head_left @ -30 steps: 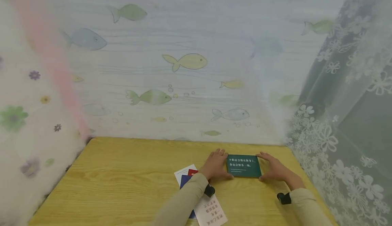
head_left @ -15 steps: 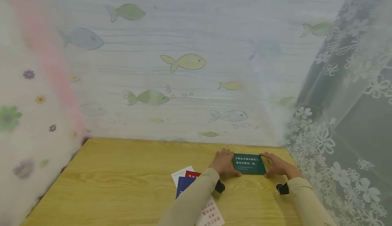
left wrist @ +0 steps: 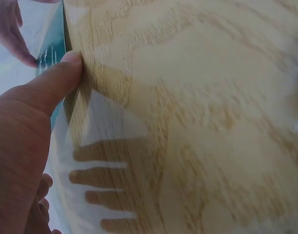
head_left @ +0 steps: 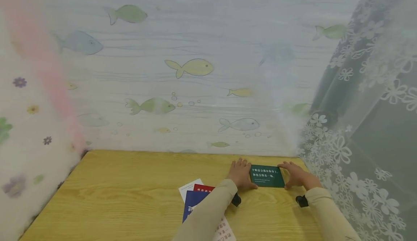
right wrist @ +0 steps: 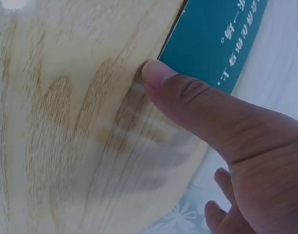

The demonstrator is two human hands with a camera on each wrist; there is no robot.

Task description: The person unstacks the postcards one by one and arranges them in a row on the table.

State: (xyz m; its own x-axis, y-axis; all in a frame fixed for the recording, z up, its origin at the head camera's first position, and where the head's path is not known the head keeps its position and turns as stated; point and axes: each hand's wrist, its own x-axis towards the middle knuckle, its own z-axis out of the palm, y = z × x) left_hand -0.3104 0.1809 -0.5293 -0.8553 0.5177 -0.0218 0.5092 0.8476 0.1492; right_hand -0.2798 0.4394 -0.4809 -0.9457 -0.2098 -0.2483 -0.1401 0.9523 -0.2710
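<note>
A dark green card (head_left: 267,183) with white printed characters lies at the table's back right, between both hands. My left hand (head_left: 240,174) is at its left edge, fingers extended away from me and the thumb (left wrist: 56,80) straight at the near corner. At the right edge, my right hand (head_left: 295,175) spans the short side, index finger at the far corner. In the right wrist view its thumb (right wrist: 188,95) lies straight against the near corner of the green card (right wrist: 202,36). The other fingers of both hands are partly hidden in the wrist views.
Under and beside the left sleeve (head_left: 205,215) lie a blue card (head_left: 193,201), a red card (head_left: 202,187), a white card (head_left: 188,187) and a pale pink card (head_left: 226,230), overlapping. Fish-patterned cloth (head_left: 195,125) hangs behind the wooden table (head_left: 130,190); a lace curtain (head_left: 342,168) borders the right.
The green card has shifted to the right with the left hand following it, while the right hand stays beside it. More of the blue and red cards shows. The head view has turned slightly right.
</note>
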